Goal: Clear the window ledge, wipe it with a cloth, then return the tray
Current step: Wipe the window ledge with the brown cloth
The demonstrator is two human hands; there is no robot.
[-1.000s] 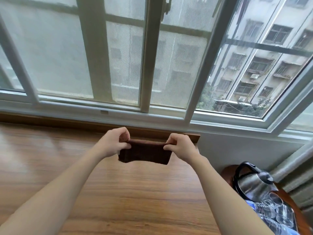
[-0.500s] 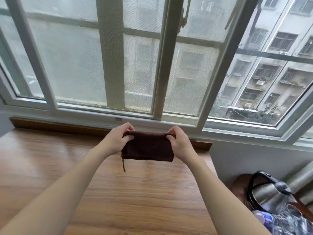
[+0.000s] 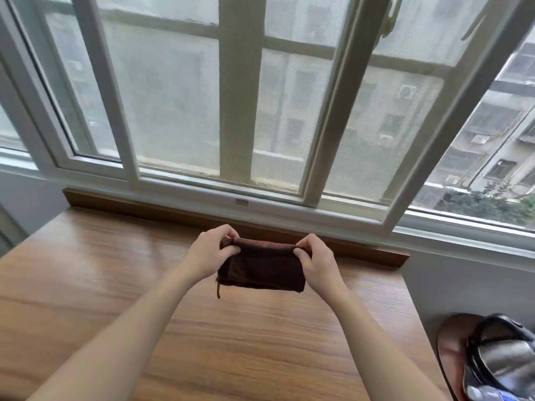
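Note:
A folded dark brown cloth hangs in the air above the wooden window ledge, near its back edge. My left hand pinches the cloth's upper left corner and my right hand pinches its upper right corner. A loose thread dangles from the cloth's lower left corner. The brown tray shows at the lower right, below the ledge, partly cut off by the frame.
A metal kettle with a black handle stands on the tray at the lower right. The white-framed window rises behind the ledge, its right pane swung open. A dark wooden strip runs along the ledge's back.
My view has swung left and closer to the ledge. Both hands still hold the cloth by its top corners, now hanging longer than one second ago.

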